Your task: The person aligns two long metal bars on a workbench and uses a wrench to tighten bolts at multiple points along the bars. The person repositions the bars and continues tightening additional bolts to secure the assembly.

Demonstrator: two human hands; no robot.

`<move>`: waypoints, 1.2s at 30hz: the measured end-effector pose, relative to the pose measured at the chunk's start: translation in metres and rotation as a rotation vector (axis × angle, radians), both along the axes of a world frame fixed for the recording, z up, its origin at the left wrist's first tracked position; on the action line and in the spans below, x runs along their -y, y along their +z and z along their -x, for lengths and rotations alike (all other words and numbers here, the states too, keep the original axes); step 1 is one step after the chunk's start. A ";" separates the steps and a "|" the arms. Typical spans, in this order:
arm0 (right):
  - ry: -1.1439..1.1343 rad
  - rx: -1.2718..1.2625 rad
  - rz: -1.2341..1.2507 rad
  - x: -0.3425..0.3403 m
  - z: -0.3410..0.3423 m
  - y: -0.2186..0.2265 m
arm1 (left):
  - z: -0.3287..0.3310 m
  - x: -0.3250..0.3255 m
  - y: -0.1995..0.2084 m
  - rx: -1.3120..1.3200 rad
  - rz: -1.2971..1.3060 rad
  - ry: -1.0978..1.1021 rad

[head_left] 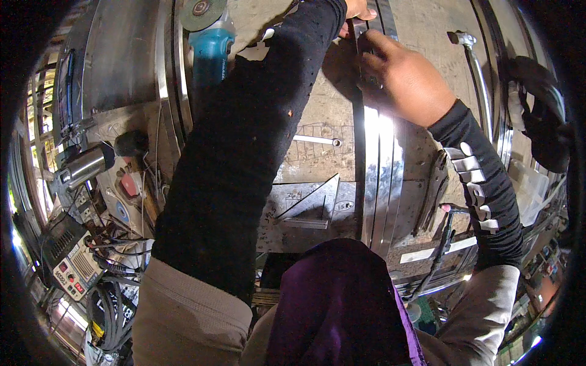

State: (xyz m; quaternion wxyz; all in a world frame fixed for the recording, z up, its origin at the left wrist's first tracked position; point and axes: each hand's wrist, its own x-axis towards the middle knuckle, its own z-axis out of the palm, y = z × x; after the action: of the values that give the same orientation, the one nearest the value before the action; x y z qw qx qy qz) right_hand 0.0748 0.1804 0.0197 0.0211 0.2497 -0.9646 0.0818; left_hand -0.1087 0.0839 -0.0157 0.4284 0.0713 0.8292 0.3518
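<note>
Partly over metal strips (379, 165), right hand (415, 82).

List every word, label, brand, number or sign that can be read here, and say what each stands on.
Wording is not copied out here; this is where it stands.
Blue grinder: pale lettering along its body.
Black right sleeve: large white lettering, creased.
Worktop: dark handwritten figures, some ringed.
Boxy machine: small panel labels, too small to read surely.
Metal bars by the right hand: none visible.
</note>
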 end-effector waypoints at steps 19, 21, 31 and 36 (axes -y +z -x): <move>-0.070 -0.106 -0.137 0.008 -0.003 -0.009 | 0.003 -0.002 -0.006 0.057 0.000 -0.026; -0.061 -0.090 -0.137 0.010 -0.003 -0.006 | 0.000 0.000 0.000 0.022 0.034 -0.019; -0.075 -0.084 -0.154 0.007 -0.004 -0.006 | 0.000 -0.004 -0.002 0.002 -0.013 0.001; -0.103 -0.141 0.001 0.009 -0.010 -0.004 | 0.001 -0.003 -0.006 0.045 -0.027 0.045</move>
State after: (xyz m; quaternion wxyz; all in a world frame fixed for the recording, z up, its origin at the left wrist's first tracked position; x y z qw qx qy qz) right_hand 0.0847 0.1710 0.0161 0.0933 0.2047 -0.9723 0.0630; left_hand -0.1095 0.0871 -0.0222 0.4378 0.0504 0.8161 0.3739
